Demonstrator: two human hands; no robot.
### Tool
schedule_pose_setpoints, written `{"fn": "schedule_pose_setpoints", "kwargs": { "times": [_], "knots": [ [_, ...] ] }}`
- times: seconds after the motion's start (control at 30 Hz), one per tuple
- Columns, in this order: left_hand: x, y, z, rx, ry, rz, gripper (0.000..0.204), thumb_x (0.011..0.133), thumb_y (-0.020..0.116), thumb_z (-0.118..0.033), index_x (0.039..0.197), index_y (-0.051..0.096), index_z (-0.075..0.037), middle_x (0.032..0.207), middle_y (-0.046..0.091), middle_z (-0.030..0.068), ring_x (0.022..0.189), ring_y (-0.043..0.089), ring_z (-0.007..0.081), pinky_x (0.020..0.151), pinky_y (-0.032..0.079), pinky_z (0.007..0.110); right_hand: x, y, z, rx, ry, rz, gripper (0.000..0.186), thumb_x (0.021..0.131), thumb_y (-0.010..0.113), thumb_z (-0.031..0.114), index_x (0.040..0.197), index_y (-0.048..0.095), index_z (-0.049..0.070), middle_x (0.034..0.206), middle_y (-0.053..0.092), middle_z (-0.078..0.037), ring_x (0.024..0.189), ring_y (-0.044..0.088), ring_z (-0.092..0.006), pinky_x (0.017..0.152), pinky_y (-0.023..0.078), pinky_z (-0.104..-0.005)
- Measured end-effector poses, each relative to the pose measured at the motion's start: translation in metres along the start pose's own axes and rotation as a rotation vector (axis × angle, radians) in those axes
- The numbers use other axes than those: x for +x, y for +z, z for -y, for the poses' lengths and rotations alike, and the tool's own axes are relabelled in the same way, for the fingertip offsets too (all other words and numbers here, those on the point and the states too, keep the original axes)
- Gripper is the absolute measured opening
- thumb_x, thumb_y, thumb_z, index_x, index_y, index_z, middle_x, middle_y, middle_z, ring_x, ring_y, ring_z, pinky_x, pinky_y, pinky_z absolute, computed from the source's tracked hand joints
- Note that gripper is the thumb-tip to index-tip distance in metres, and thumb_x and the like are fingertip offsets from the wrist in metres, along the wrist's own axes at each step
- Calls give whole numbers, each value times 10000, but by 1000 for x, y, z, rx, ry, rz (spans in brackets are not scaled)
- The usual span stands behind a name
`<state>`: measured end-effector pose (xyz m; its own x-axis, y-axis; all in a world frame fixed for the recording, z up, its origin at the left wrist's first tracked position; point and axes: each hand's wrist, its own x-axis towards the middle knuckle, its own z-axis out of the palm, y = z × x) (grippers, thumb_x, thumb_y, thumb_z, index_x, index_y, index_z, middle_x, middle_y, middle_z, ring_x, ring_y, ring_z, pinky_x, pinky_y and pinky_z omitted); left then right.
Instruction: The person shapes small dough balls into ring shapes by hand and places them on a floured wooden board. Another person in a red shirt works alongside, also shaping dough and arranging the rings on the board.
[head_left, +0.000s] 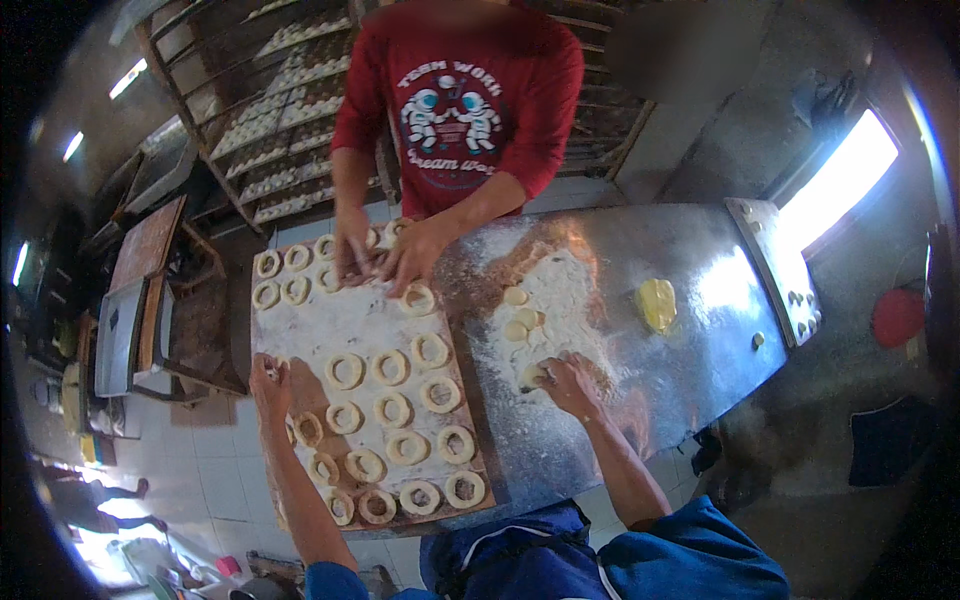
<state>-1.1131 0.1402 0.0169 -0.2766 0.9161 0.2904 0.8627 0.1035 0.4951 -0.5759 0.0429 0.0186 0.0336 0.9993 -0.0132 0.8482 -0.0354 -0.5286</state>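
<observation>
The floured board (300, 330) on the steel bench (680, 330) already carries rows of dough rings (392, 409), filling most of it; bare patches remain near the middle and left. The left hand (268, 385) rests at the board's left edge, fingers curled, seemingly pinching dough, though I cannot tell for sure. The right hand (572, 385) presses a dough piece (532, 375) in the flour patch (560, 300). About 3 dough rounds (518, 318) and a yellow lump (657, 303) wait unshaped. Opposite, a co-worker's hands (385, 255) arrange rings.

The person wears a blue short-sleeved top (700, 560) at the lower edge of the frame, with a thin white stripe near the chest. Both forearms are bare, and the left hand (268, 385) and right hand (572, 385) wear no gloves.
</observation>
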Motion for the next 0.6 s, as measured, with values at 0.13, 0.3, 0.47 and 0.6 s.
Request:
{"fn": "schedule_pose_setpoints", "kwargs": {
  "times": [0.13, 0.3, 0.47, 0.6],
  "knots": [
    [-55, 8, -122, -591, 104, -54, 240, 788, 668, 18, 945, 496, -40, 788, 522, 40, 687, 518, 143, 658, 454, 274, -2, 3, -21, 255, 46, 29, 309, 721, 766, 159, 946, 600, 28, 877, 638, -113, 806, 610, -242, 729, 493, -363],
    [-164, 83, -282, -746, 127, 246, 299, 818, 722, -133, 1049, 585, -3, 914, 644, 96, 860, 638, 202, 725, 506, 325, -29, -24, -29, 923, 204, -90, 328, 740, 769, 118, 960, 543, 28, 814, 629, -54, 736, 596, -111, 637, 480, -265],
    [-222, 99, -392, -1032, -46, 558, 317, 865, 705, -200, 1074, 653, 32, 956, 677, 120, 876, 647, 179, 738, 527, 308, -52, -65, -21, 1069, 195, -153, 411, 761, 736, 28, 1076, 472, 24, 829, 637, -65, 769, 610, -105, 663, 504, -255],
    [-234, 111, -416, -964, 62, 550, 277, 896, 669, -182, 1059, 663, 42, 940, 686, 117, 844, 646, 159, 743, 528, 297, -56, -83, -35, 960, 152, -189, 428, 776, 687, -21, 1127, 444, 9, 898, 633, -104, 787, 619, -136, 662, 508, -262]
  ]
}}
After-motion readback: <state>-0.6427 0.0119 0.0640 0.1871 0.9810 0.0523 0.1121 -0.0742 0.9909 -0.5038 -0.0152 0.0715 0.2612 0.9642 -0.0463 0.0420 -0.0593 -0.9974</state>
